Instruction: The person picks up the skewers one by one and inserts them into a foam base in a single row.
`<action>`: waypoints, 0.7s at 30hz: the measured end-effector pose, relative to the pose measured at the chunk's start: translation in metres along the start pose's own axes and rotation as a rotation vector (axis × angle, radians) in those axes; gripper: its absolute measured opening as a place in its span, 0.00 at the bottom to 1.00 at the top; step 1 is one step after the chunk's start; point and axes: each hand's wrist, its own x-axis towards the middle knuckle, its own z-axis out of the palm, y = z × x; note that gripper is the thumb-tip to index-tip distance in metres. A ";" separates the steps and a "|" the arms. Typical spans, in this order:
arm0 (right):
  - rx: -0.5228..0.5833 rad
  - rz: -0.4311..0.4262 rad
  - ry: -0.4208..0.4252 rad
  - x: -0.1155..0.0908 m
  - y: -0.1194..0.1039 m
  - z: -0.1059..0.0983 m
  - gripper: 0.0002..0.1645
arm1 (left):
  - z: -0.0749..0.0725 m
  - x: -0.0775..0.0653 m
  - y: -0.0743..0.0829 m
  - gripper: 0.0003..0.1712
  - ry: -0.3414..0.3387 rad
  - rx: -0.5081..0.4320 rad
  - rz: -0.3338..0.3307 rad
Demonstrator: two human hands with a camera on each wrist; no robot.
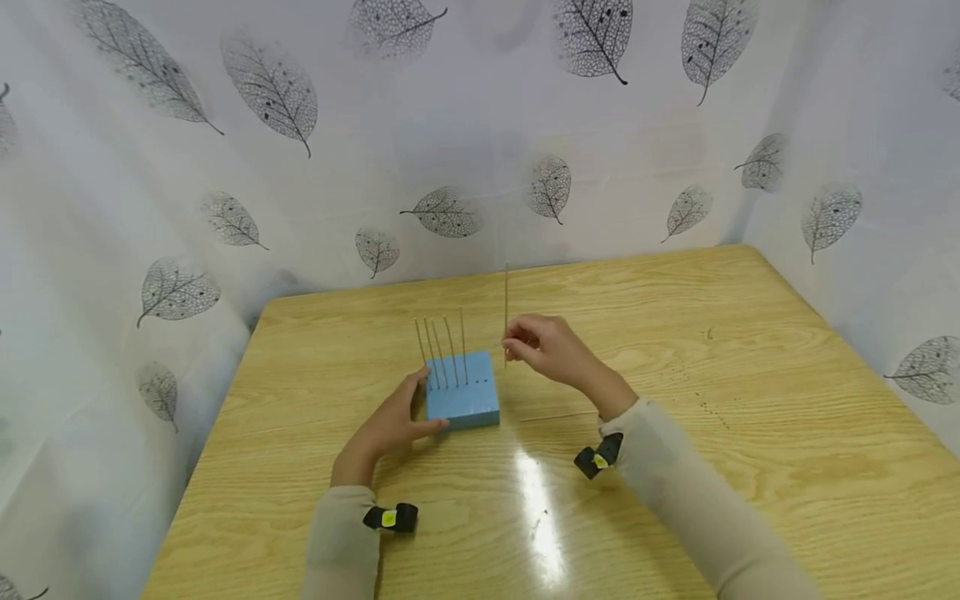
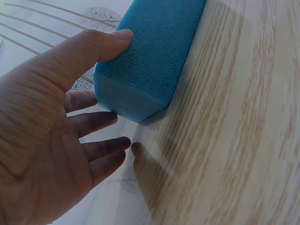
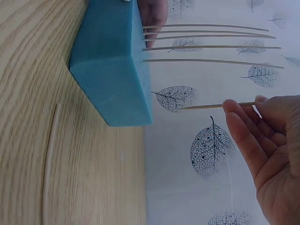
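Observation:
A blue foam block (image 1: 462, 392) lies on the table, with several thin wooden sticks (image 1: 450, 350) standing in a row in its top. Small dark holes (image 1: 482, 381) show to the right of that row. My left hand (image 1: 393, 421) holds the block at its left end, thumb against the near side and forefinger at the far left corner. Between thumb and fingertips, my right hand (image 1: 551, 346) pinches another thin wooden stick (image 1: 506, 292), nearly upright, just right of the block. In the right wrist view, this stick's lower end (image 3: 187, 108) points toward the block, apart from it.
One more thin stick (image 3: 48, 164) lies on the wood-grain table (image 1: 675, 467), seen in the right wrist view. A white curtain (image 1: 487, 125) with dark leaf prints hangs behind the table and along both sides. Each wrist wears a black camera strap (image 1: 397, 517).

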 end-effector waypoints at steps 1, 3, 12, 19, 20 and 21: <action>-0.001 -0.003 0.001 0.001 -0.001 0.001 0.04 | 0.000 0.000 0.000 0.58 0.001 0.001 0.002; 0.002 -0.009 0.003 0.002 -0.002 0.003 0.03 | 0.000 0.000 -0.001 0.58 0.002 0.000 0.006; 0.044 -0.054 -0.002 0.009 -0.002 0.015 0.03 | 0.000 0.001 -0.003 0.58 0.012 0.012 0.015; 0.059 -0.051 0.012 0.012 0.000 0.023 0.03 | -0.001 0.000 -0.002 0.58 0.010 0.004 -0.004; 0.060 -0.047 0.014 0.012 0.001 0.024 0.03 | -0.001 0.000 -0.002 0.58 0.010 0.004 -0.003; 0.062 -0.046 0.016 0.012 0.001 0.025 0.03 | -0.001 0.000 -0.001 0.58 0.011 0.003 -0.004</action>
